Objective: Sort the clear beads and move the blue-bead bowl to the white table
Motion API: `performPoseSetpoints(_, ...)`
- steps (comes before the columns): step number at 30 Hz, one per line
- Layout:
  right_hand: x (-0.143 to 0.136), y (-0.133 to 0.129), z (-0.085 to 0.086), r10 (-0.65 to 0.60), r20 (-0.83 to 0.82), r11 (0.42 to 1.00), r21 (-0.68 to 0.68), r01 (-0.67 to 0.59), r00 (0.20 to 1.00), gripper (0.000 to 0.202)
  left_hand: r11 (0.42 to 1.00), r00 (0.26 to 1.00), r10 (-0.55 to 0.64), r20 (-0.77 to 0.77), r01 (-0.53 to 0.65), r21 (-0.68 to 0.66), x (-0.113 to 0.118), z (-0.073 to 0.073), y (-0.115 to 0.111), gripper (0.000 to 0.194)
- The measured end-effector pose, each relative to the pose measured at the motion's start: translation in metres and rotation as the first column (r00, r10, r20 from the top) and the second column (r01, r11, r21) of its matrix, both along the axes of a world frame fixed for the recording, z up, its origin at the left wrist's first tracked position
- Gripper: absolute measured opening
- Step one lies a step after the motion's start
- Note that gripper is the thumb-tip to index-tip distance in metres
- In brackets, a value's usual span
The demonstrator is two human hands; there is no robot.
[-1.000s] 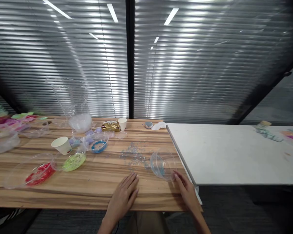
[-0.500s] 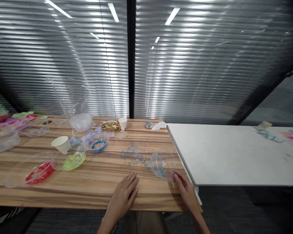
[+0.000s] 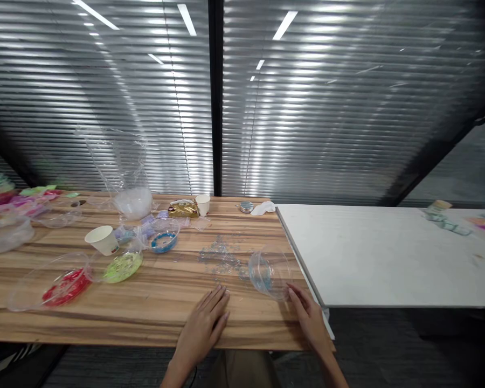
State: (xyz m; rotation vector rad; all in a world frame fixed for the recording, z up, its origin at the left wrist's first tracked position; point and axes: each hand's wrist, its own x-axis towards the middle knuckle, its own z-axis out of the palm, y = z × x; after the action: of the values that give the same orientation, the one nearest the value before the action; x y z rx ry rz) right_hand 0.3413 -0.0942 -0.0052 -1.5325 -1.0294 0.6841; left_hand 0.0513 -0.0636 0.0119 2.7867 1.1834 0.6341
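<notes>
Visibly tipped, the clear bowl [image 3: 269,274]

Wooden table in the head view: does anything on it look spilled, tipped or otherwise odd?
Yes. Small bluish pieces lie loose across the wooden table, as if spilled, while red pieces sit in a container. Beside the scatter, a clear plastic bowl looks tilted at the right hand.
</notes>
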Motion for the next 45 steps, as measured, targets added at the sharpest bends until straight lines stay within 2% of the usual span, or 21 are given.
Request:
performPoseSetpoints(19, -0.0002, -0.0010, -0.0012, 0.011, 0.012, 1.000, -0.003, -0.011, 1.000, 0.047, 1.000, 0.999, 0.012, -0.038, -0.013, -0.022, 0.0001, -0.0019, 0.0002, 0.041)
performPoseSetpoints(29, 0.0015, -0.0006, -0.0043, 0.022, 0.017, 1.000, -0.003, -0.022, 1.000, 0.045, 1.000, 1.000, -0.006, 0.004, 0.006, -0.026, 0.0007, 0.0014, 0.0005, 0.041)
performPoseSetpoints(37, 0.0030, -0.0013, -0.0056, 0.030, 0.024, 0.999, -0.036, -0.029, 0.999, 0.048, 0.999, 1.000, 0.006, -0.028, -0.007, -0.039, 0.0004, -0.0023, 0.0013, 0.042)
performPoseSetpoints(45, 0.0031, -0.0012, -0.0058, 0.049, 0.035, 0.998, -0.047, -0.047, 0.998, 0.048, 0.998, 0.999, 0.009, -0.032, -0.011, -0.063, 0.0007, 0.0004, 0.0014, 0.043)
